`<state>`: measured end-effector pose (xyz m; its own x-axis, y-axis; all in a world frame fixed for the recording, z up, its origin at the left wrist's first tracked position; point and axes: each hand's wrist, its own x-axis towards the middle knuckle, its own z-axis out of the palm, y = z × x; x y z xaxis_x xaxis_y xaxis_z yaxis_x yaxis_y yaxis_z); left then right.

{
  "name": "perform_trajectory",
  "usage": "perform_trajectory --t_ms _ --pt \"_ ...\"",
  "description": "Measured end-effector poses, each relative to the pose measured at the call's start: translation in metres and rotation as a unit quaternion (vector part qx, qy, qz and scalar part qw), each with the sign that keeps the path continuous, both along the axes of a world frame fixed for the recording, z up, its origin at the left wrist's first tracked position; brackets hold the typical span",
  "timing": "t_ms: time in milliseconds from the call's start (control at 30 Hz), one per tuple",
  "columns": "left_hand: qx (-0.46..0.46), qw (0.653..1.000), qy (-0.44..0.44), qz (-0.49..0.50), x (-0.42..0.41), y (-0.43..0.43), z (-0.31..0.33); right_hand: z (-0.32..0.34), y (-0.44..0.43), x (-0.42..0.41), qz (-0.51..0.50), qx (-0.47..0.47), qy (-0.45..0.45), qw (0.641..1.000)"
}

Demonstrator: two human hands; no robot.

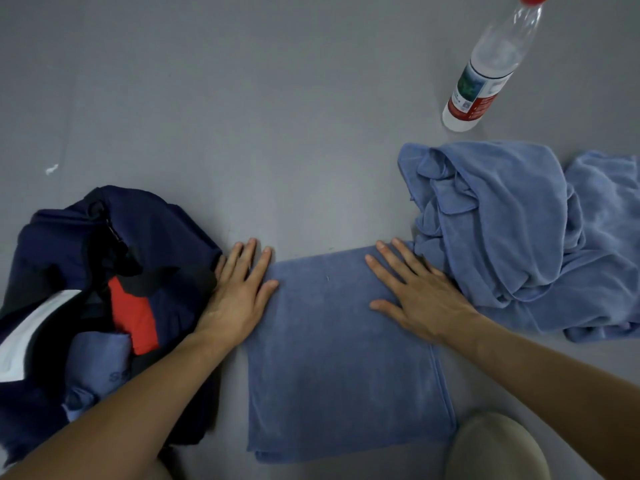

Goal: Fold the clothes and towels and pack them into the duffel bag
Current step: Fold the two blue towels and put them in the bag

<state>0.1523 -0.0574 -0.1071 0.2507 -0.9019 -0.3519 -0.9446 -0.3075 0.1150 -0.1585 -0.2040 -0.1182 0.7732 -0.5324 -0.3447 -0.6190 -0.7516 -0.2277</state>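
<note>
A folded blue towel (pixel 339 362) lies flat on the grey floor in front of me. My left hand (pixel 239 289) lies flat with straight fingers at the towel's upper left corner, partly on the floor. My right hand (pixel 415 292) presses flat on the towel's upper right part, fingers spread. To the left sits the navy duffel bag (pixel 138 237), open, with a red item (pixel 133 317), a white item (pixel 31 337) and a blue cloth (pixel 97 362) inside. A crumpled heap of blue towels (pixel 512 220) lies at the right, touching the folded towel's corner.
A clear plastic water bottle (pixel 485 74) with a red cap stands on the floor at the upper right, beyond the towel heap. My knee (pixel 498 448) shows at the bottom right. Grey floor (pixel 242 116) stretches beyond the hands.
</note>
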Motion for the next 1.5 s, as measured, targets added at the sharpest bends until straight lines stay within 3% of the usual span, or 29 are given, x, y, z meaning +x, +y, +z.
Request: perform_trajectory --t_ms 133,367,533,600,767,933,1167,1300,1400,1500 --pt "0.040 0.995 -0.007 -0.090 -0.007 0.002 -0.005 0.002 -0.004 -0.001 -0.006 0.020 0.005 1.000" --pt "0.043 0.999 -0.001 -0.033 0.004 -0.036 -0.009 0.003 -0.032 0.016 -0.030 0.047 0.010 0.998" --pt "-0.082 0.996 0.010 -0.032 0.024 -0.032 -0.004 0.007 -0.059 0.017 -0.079 0.008 -0.065 0.995" --pt "-0.118 0.992 -0.007 -0.049 0.030 -0.028 -0.005 0.005 -0.062 0.009 -0.067 0.011 -0.048 0.997" --pt "-0.009 0.996 -0.046 -0.075 0.034 -0.022 -0.004 0.007 -0.055 0.002 -0.054 0.058 0.031 0.996" --pt "-0.136 0.991 0.000 -0.003 0.034 -0.029 0.005 0.008 -0.059 0.006 -0.101 -0.013 -0.121 0.987" --pt "-0.125 0.985 0.065 0.101 0.042 -0.047 0.018 0.023 -0.076 0.034 -0.189 0.011 -0.092 0.978" --pt "-0.219 0.959 0.097 0.149 0.034 -0.031 0.048 0.045 -0.068 0.024 -0.199 -0.025 -0.210 0.957" --pt "-0.238 0.958 0.106 0.121 0.018 0.006 0.067 0.065 -0.033 0.000 -0.169 -0.018 -0.258 0.951" --pt "-0.200 0.970 0.111 0.085 -0.002 0.062 0.075 0.073 0.014 -0.037 -0.066 -0.023 -0.260 0.963"
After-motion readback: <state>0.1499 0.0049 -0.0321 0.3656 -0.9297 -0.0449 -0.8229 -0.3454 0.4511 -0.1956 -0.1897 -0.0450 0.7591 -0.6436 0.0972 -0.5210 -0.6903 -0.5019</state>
